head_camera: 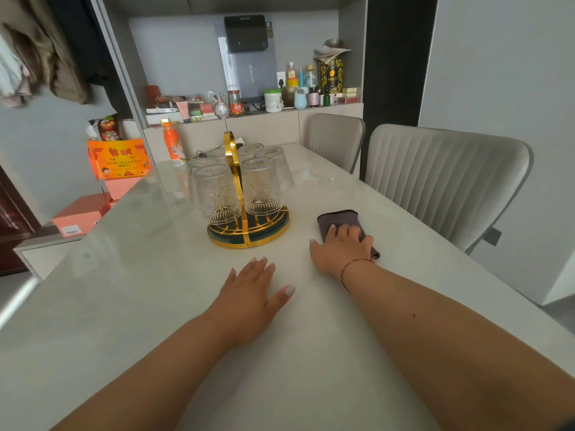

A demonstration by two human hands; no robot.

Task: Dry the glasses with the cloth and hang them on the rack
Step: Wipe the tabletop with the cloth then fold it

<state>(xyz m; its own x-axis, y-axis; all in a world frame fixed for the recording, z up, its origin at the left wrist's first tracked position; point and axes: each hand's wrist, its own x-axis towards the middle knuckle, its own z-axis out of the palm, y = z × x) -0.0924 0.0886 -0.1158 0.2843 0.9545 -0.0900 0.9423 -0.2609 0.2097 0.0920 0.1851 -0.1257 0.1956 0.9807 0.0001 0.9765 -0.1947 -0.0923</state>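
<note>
The cloth (340, 220) lies flat on the desk (124, 306) under my right hand (342, 248), whose fingers press on it. My left hand (252, 293) rests open, palm down, just nearer. Beside the cloth stands one rack (249, 234) holding six upturned glasses (217, 194).

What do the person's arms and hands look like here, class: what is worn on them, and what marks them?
Both forearms are bare, with no sleeves in view. The right hand has a thin red string bracelet around its wrist. The left hand wears nothing at the wrist. Fingernails on both hands are painted a pale, whitish colour. No rings, watch or gloves show.
</note>
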